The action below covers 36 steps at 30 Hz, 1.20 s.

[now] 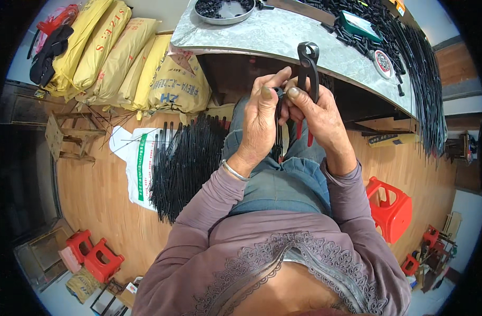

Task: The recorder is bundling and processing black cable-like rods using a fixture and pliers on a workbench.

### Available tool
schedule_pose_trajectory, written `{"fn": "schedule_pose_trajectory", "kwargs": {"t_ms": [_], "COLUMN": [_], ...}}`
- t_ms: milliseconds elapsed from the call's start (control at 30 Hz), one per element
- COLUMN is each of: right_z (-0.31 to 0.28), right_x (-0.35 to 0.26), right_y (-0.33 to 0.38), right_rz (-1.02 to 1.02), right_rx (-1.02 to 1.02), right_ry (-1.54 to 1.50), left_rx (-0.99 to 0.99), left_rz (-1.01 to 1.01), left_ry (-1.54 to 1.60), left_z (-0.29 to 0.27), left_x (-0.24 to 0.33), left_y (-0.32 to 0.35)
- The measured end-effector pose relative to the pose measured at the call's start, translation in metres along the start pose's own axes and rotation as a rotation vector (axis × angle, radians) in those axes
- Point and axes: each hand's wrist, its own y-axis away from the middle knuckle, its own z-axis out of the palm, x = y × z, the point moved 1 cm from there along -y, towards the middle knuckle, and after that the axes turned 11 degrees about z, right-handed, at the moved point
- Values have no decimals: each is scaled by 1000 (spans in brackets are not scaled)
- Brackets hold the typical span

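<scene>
Both my hands are raised over my lap, close together in front of the table edge. My left hand (257, 126) is closed round a thin black rod (278, 124) that hangs down between my knees; whether it is one rod or more I cannot tell. My right hand (325, 118) keeps a pair of pincers (309, 60) in its palm, dark jaws pointing up and red handles showing below. Its thumb and forefinger pinch at the rod's upper end, beside my left thumb. Whatever small piece lies between those fingertips is too small to make out.
The grey table (272, 34) ahead bears a round metal pan (225, 20) of small black parts, a green box (361, 26) and piled black pieces. Black rods (428, 100) overhang its right end. More rods (191, 163) lie left of my legs. Yellow sacks (114, 58) and a red stool (393, 210) flank me.
</scene>
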Motion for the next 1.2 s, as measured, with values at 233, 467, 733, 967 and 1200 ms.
{"fn": "schedule_pose_trajectory", "kwargs": {"t_ms": [233, 467, 733, 967, 1200], "right_z": [1, 5, 7, 21, -4], "right_x": [-2, -1, -2, 6, -36], "right_y": [1, 3, 5, 5, 30], "right_rz": [-8, -23, -25, -230, 131], "right_rx": [4, 35, 40, 357, 38], "right_ry": [6, -36, -19, 342, 118], "left_rx": [-2, -1, 10, 10, 156], "left_rz": [-6, 0, 51, 174, -132], "left_ry": [-10, -49, -93, -228, -67], "left_z": [0, 1, 2, 4, 2], "left_x": [-1, 2, 1, -2, 9], "left_y": [1, 1, 2, 0, -9]}}
